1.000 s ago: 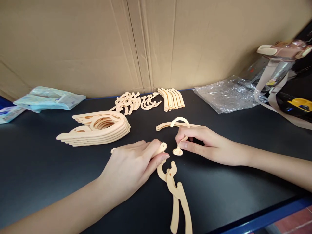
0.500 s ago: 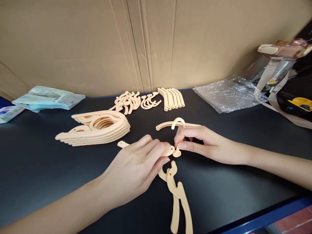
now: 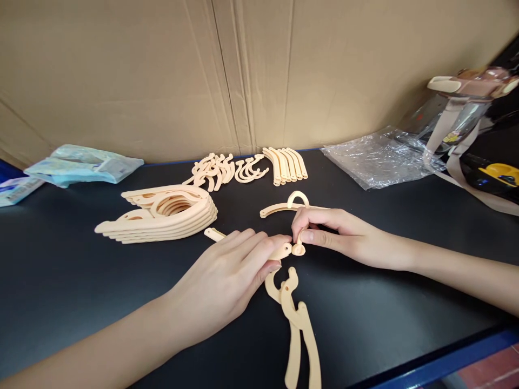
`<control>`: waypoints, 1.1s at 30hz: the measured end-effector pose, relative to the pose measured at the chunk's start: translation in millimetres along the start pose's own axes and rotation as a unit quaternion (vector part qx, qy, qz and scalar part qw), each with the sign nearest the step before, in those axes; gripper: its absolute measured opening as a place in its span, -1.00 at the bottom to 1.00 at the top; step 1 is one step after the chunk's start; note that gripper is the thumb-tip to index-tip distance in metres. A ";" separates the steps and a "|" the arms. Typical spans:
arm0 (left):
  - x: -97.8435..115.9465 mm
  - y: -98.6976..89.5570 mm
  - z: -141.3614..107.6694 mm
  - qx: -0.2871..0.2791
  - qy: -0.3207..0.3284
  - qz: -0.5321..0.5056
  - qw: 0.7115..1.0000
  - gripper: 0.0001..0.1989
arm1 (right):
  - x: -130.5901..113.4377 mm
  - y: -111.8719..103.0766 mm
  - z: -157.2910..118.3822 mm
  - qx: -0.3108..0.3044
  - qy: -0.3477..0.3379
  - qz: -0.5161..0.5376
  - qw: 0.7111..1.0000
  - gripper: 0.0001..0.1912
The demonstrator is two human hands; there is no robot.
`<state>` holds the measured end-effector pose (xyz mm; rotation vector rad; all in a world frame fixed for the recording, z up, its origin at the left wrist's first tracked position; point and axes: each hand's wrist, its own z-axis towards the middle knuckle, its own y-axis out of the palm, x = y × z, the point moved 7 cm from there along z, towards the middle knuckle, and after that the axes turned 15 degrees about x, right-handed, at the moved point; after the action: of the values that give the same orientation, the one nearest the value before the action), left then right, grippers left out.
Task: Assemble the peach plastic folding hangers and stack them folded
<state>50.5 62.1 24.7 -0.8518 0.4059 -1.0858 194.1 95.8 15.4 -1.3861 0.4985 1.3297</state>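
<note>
Left hand [image 3: 227,270] grips a curved hanger arm [image 3: 281,252] near frame centre; right hand [image 3: 348,235] pinches a hanger hook [image 3: 299,249] by thin stem, which may twist under uneven pressure.

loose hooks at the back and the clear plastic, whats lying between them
In the head view, a row of curved bars lies between the loose hooks and the clear plastic, then bare tabletop.

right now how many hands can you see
2: the left hand, near the middle, fingers around a bar, and the right hand, to its right, gripping a hook. Neither hand is hidden, though each covers part of what it holds.
</note>
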 end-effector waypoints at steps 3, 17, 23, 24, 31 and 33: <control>0.9 -0.4 1.2 0.006 0.009 0.002 1.000 -0.73 | 2.1 -1.5 -0.7 0.005 0.005 0.014 1.000 -0.79; 4.0 -4.4 2.7 0.026 0.020 -0.014 0.999 -0.76 | 4.8 0.4 -0.3 0.000 0.015 -0.012 1.000 -0.74; 3.4 -5.4 4.2 0.031 0.005 -0.031 0.999 -0.80 | 4.0 -0.5 0.1 -0.002 0.017 0.027 0.999 -0.76; 2.7 -6.0 3.9 0.033 0.001 -0.031 0.999 -0.81 | 4.0 -0.6 0.3 -0.003 0.016 0.028 0.999 -0.77; -0.3 -8.4 -0.8 0.045 -0.006 -0.040 0.998 -0.83 | 7.1 0.0 0.3 -0.004 0.033 0.019 0.999 -0.75; -0.3 -7.7 -1.3 0.045 -0.007 -0.043 0.998 -0.84 | 8.7 0.1 -0.3 -0.002 0.043 0.020 0.999 -0.74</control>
<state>44.8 60.3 29.8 -0.8028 0.3088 -1.1691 196.6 98.7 7.6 -1.4470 0.5838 1.3084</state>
